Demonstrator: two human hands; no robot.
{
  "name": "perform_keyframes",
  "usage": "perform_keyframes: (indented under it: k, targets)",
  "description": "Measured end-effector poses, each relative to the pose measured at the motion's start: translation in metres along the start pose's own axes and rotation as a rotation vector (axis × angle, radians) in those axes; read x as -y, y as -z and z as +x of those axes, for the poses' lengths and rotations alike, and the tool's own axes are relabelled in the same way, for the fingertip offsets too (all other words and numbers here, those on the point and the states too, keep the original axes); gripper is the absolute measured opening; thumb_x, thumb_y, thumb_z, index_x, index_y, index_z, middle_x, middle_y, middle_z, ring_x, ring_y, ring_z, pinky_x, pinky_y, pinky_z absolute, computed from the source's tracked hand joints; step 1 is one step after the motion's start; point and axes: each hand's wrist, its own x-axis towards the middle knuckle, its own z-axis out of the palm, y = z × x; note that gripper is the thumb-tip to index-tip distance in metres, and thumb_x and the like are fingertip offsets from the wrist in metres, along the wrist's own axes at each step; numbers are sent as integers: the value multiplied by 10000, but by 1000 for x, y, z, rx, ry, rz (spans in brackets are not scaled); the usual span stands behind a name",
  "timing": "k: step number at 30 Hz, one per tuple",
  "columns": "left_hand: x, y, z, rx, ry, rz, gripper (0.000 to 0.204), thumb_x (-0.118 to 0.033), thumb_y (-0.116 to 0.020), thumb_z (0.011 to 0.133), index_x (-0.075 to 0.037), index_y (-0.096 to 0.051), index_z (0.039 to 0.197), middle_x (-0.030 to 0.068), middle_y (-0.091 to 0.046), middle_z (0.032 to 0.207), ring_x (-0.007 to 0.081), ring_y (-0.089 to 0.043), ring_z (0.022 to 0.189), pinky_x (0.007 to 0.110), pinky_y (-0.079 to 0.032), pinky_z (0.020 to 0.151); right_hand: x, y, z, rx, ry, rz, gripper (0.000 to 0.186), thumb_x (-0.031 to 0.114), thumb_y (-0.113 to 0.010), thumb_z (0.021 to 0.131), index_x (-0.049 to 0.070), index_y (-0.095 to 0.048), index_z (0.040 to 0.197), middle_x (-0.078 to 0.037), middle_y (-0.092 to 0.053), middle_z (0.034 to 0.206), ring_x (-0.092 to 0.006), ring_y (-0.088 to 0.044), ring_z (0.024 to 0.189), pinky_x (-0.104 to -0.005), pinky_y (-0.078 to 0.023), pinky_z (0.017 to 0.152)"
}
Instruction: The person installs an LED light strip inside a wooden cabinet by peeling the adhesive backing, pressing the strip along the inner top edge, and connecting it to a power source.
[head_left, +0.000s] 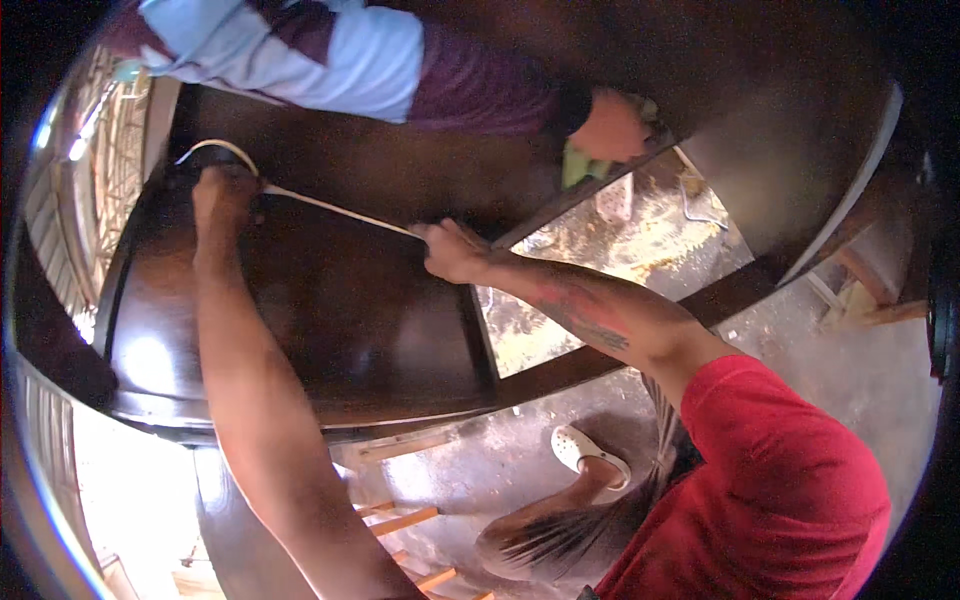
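Observation:
A thin white cord [330,207] runs taut across a dark, glossy wooden panel [340,320]. My left hand [222,195] presses one end of the cord down at the panel's far left, where the cord loops back. My right hand [450,250] pinches the other end near the panel's right edge. Both my forearms reach out over the dark wood.
Another person in a light blue and maroon sleeve [330,60] leans in from the top, their hand [612,125] on a yellow-green cloth [580,165]. A dusty concrete floor [610,240] shows through the frame's opening. My white shoe [585,450] and wooden slats [400,520] lie below.

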Motion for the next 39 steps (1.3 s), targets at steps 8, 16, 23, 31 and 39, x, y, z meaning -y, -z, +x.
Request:
perform_keyframes:
  k: [8,16,23,31,39]
  targets:
    - [-11,20,-4,-29,-125,-19,201,-176,-690,787,-55,-743,938,203,-707,902,335,-708,814,416,-562,743,119,24,47,-86,559,103,717,34,-536,796,-61,-277,1457,-271,-324,1489,-383,-310,1396,-407,-260,1171]
    - [-29,31,-13,-180,-49,192,250,-215,-569,858,-39,-705,970,267,-658,1043,439,-625,1005,519,-504,863,108,5,53,-168,577,91,731,33,-540,791,-116,-246,1444,-303,-291,1493,-374,-275,1419,-396,-236,1184]
    - [-20,38,-15,-383,20,154,257,-201,-574,856,7,-701,937,309,-657,981,477,-630,963,521,-510,850,104,-4,57,-181,558,94,745,43,-570,777,-115,-261,1436,-309,-295,1488,-390,-292,1405,-403,-256,1175]
    - [-34,56,-18,-535,356,-894,214,-58,-520,897,126,-622,941,231,-685,871,302,-707,684,370,-564,589,116,13,57,-112,552,20,715,38,-553,766,-117,-300,1418,-313,-343,1462,-415,-351,1363,-416,-284,1157]
    - [-55,97,-62,-991,98,-587,230,-71,-476,935,104,-565,1054,245,-679,944,337,-697,809,417,-535,683,112,21,58,-24,532,-30,732,54,-557,764,-115,-292,1425,-323,-329,1468,-411,-340,1375,-409,-274,1164]
